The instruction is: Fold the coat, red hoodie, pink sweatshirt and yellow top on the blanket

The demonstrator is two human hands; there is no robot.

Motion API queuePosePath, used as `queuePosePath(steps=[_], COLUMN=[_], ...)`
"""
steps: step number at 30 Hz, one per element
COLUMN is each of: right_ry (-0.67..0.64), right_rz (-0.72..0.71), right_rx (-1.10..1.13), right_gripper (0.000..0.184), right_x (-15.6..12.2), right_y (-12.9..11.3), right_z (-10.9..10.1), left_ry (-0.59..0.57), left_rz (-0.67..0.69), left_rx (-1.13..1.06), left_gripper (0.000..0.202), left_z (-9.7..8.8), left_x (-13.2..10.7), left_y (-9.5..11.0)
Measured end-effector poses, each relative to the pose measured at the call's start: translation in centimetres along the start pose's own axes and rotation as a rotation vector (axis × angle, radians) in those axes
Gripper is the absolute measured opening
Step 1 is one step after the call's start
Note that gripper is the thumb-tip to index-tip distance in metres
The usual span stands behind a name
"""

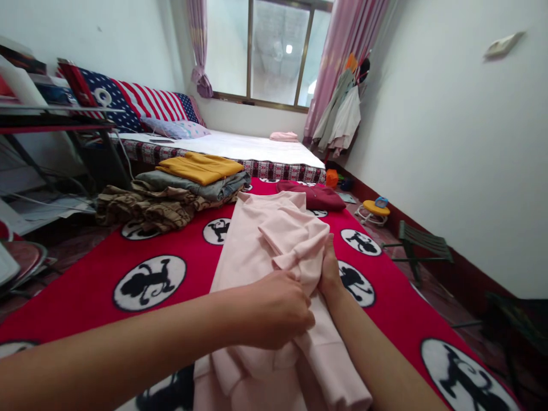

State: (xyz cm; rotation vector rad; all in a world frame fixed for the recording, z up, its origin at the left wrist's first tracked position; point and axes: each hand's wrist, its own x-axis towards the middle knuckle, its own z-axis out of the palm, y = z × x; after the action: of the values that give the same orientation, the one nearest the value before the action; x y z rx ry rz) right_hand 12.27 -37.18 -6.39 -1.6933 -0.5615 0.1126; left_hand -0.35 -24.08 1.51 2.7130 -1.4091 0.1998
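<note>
A pale pink sweatshirt (244, 257) lies on the red blanket in front of me, with its right side partly folded over toward the middle. My left hand (278, 311) reaches across it, its fingers closed on the sleeve fabric near the centre. At the garment's right edge is my right hand (330, 268), holding the folded side; its fingertips are hidden behind the cloth. One sleeve end hangs toward me between my forearms. Just beyond the collar lies a folded dark red garment (319, 197).
The red blanket (192, 308) bears monkey prints. At its far left are a folded yellow garment (201, 166), folded jeans (184, 185) and a crumpled brown patterned cloth (145, 205). A bed (240, 145) stands behind. Small stools (423, 242) line the right wall; a desk (55, 128) is left.
</note>
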Motion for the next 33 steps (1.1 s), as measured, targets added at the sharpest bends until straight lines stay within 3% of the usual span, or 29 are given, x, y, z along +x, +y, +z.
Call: queuePosePath(steps=[1, 3, 6, 8, 10, 13, 16, 21, 23, 25, 30, 32, 33], right_ry=[0.065, 0.147, 0.171, 0.271, 0.437, 0.583, 0.578, 0.555, 0.535, 0.495, 0.326, 0.269, 0.234], right_rz=[0.044, 0.121, 0.14, 0.119, 0.05, -0.097, -0.118, -0.031, -0.018, 0.014, 0.073, 0.036, 0.018], right_rx=[0.161, 0.413, 0.417, 0.292, 0.1, -0.116, -0.073, 0.193, 0.26, 0.307, 0.252, 0.169, 0.128], right_gripper=[0.082, 0.063, 0.056, 0.06, 0.065, 0.068, 0.062, 0.052, 0.05, 0.05, 0.052, 0.051, 0.049], right_x=[0.1, 0.6, 1.2, 1.5, 1.6, 1.6, 1.6, 1.6, 1.5, 1.5, 1.5, 1.5, 1.5], right_y=[-0.1, -0.1, 0.3, 0.7, 1.1, 1.4, 1.5, 1.1, 0.9, 0.8, 1.4, 1.6, 1.7], right_z=[0.1, 0.3, 0.2, -0.3, -0.8, -1.6, -1.9, -1.7, -1.6, -1.5, -1.8, -1.8, -1.8], left_ry=[0.055, 0.285, 0.595, 0.636, 0.614, 0.588, 0.612, 0.878, 0.796, 0.571, -0.055, -0.144, -0.078], left_rz=[-0.07, -0.265, -0.6, -0.799, -0.925, -0.941, -0.857, -0.647, -0.529, -0.405, -0.122, -0.117, -0.172], left_rx=[-0.037, -0.086, -0.175, -0.347, -0.579, -0.832, -0.904, -0.636, -0.645, -0.741, -1.027, -1.092, -1.073], left_gripper=[0.009, 0.022, 0.06, 0.089, 0.1, 0.08, 0.039, 0.013, 0.015, 0.022, 0.032, 0.03, 0.024], left_z=[0.8, 1.9, 3.0, 4.3, 5.7, 6.6, 3.3, -7.6, -10.0, -10.0, -4.1, -2.2, -1.4], left_x=[-0.5, -1.4, -1.9, -1.8, -1.5, -1.1, -1.3, -2.3, -2.1, -1.5, 0.2, 0.5, 0.6], left_y=[0.1, -0.6, -2.9, -4.6, -6.0, -6.9, -6.5, -3.5, -1.9, -0.4, 0.6, -0.5, -1.4])
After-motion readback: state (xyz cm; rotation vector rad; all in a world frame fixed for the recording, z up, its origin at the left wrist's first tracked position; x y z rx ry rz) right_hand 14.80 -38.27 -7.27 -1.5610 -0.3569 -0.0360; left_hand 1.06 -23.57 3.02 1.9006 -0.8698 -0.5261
